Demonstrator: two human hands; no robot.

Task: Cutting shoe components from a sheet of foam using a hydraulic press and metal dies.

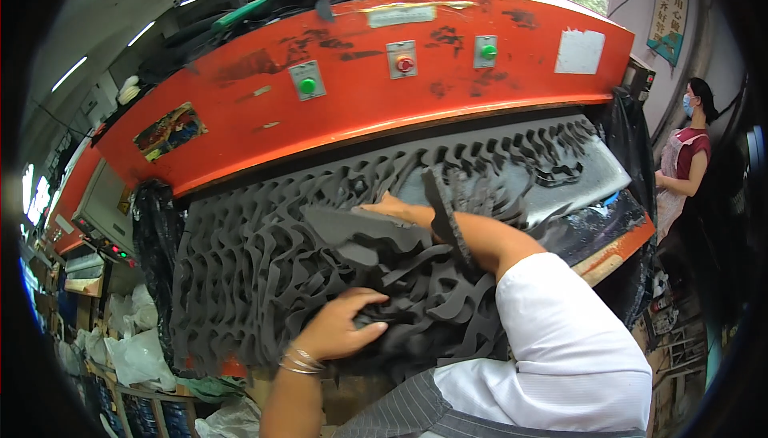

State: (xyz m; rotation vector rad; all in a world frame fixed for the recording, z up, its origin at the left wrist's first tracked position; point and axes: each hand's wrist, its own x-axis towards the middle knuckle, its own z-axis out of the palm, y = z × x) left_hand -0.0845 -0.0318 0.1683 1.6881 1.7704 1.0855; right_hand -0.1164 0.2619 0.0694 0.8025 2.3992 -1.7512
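Observation:
Dark grey die-cut foam strips (232,254) with wavy edges cover most of the grey press bed (608,168). In front of me they rise in a loose, tangled heap (448,294). My left hand (340,326), with bracelets at the wrist, is at the near side of this heap, thumb and fingers apart around the foam edges. My right hand (390,208) reaches across the middle of the bed. Flat foam pieces (364,230) hide its fingers, and an upright strip (445,214) leans against that forearm.
Behind the bed rises an orange press beam (352,78) with green buttons (307,85) and a red button (406,64). Black plastic sheeting (152,254) hangs at both ends. Clear plastic bags (140,358) lie lower left. A masked person (684,154) stands at the right.

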